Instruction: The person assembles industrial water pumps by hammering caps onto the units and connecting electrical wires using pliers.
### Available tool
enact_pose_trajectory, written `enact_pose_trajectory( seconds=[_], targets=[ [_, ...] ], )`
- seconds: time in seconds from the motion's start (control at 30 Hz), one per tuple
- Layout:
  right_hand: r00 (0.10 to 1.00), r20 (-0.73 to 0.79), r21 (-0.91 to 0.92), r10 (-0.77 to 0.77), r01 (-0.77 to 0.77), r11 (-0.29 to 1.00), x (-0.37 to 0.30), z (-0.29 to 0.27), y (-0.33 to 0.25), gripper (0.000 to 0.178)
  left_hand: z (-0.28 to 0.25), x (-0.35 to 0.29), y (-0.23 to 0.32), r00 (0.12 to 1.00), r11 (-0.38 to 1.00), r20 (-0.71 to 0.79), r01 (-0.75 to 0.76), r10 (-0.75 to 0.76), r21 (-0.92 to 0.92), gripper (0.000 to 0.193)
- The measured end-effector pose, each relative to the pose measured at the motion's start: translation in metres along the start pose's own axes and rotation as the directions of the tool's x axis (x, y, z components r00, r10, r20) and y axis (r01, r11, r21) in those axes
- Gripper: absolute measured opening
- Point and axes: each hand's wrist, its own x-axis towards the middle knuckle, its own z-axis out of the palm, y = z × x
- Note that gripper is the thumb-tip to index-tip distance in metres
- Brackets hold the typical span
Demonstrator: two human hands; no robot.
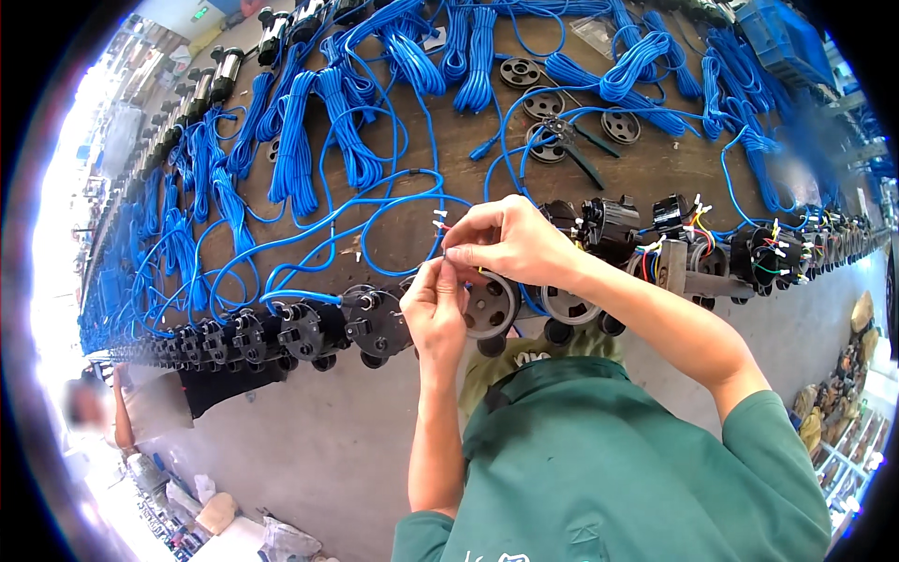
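Over the near edge of the bench, my left hand [437, 300] and my right hand [513, 242] meet at the fingertips. Both are closed in a pinch, and the fingers hide whatever small piece lies between them. Just behind the right fingers, thin wire ends with white tips [440, 221] stick up. Under my hands sits a round grey wheel-like end [491, 307] of a black motor. Left of it stands a black round motor housing [372, 321] with a blue cable [314, 296] running close by.
Several bundled blue cables [478, 61] cover the far bench. Black-handled pliers [569, 140] rest on loose grey discs [620, 125]. More black motors [613, 225] with coloured wires line the edge. A blue crate [782, 42] stands far right; another person's arm [123, 412] shows at left.
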Motion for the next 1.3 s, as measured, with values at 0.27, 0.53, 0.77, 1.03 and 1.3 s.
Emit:
enact_pose_trajectory(
  seconds=[0.27, 0.53, 0.77, 1.03, 1.3],
  targets=[
    [0.988, -0.136, -0.160, -0.071, 0.048, 0.986, -0.004, 0.012, -0.012, 0.019, 0.007, -0.002, 0.002, 0.987, 0.958, -0.088, -0.106, 0.134, 0.267, 0.023],
    [0.783, 0.278, -0.581, -0.556, 0.598, 0.551, 0.010, -0.012, -0.003, 0.011, -0.002, -0.004, 0.010, 0.991, 0.941, 0.039, -0.132, 0.126, 0.311, 0.024],
    [0.769, 0.259, -0.639, -0.584, 0.590, 0.494, 0.005, -0.011, -0.009, 0.015, -0.007, 0.001, 0.016, 0.963, 0.864, 0.163, -0.265, 0.215, 0.427, 0.019],
    [0.902, -0.183, -0.591, -0.390, 0.216, 0.777, 0.046, -0.040, 0.028, 0.018, -0.005, -0.012, 0.000, 0.904, 0.808, 0.154, -0.426, 0.399, 0.408, 0.014],
    [0.968, -0.119, -0.794, -0.220, 0.040, 0.606, 0.050, -0.066, 0.076, 0.028, 0.018, -0.027, -0.003, 0.949, 0.940, -0.204, -0.176, 0.242, 0.293, 0.023]
  ],
)
